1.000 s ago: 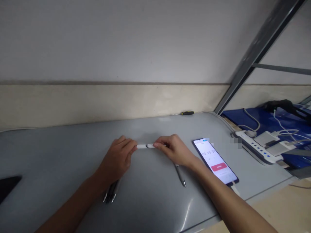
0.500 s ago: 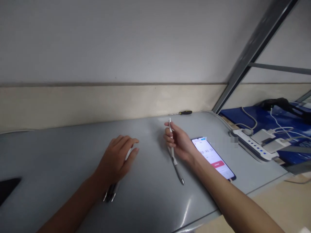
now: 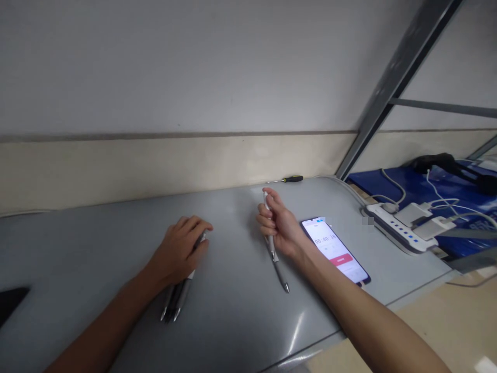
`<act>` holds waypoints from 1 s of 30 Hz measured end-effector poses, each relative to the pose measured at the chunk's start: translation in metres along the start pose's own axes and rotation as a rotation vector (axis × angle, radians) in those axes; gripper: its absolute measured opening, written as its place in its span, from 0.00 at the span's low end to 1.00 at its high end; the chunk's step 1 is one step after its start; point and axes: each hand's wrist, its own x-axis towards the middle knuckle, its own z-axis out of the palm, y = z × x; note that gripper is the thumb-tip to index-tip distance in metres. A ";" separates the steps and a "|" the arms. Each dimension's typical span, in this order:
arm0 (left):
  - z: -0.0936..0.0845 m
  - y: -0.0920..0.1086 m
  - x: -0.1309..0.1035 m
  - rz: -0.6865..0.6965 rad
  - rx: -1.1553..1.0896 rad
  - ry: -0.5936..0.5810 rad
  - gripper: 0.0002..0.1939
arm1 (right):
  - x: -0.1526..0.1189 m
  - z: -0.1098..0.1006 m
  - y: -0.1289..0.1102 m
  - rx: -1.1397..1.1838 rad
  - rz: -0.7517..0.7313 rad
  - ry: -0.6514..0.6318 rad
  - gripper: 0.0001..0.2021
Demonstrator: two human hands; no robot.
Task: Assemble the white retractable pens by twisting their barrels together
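Observation:
My right hand (image 3: 281, 223) is closed around a white pen (image 3: 271, 241), held point down, with a fingertip at its top end. Just below that pen, another pen with a grey grip (image 3: 281, 274) lies on the grey table, its metal tip toward me; its upper part is hidden by the hand. My left hand (image 3: 182, 248) rests low over a bunch of pens (image 3: 176, 300) lying side by side. Its thumb and index finger close around the upper end of a white pen (image 3: 202, 237). The palm hides most of the bunch; several metal tips stick out.
A lit phone (image 3: 337, 254) showing a timer lies beside my right forearm. Farther right is a white power strip (image 3: 402, 228) with chargers and cables. A small screwdriver (image 3: 293, 178) lies at the table's back edge by the wall. A dark object (image 3: 11, 305) sits at far left.
My left thumb has drawn closer to the index finger around the pen's upper end. The right fingertip has moved onto the top of the held pen. The view has shifted slightly.

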 end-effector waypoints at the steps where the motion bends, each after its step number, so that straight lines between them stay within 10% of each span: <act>1: 0.000 -0.001 0.000 0.006 -0.011 -0.012 0.13 | 0.000 0.001 0.000 -0.005 0.001 -0.004 0.12; 30: 0.015 -0.001 0.001 -0.121 0.005 0.040 0.13 | 0.003 -0.001 0.002 -0.010 0.059 0.025 0.11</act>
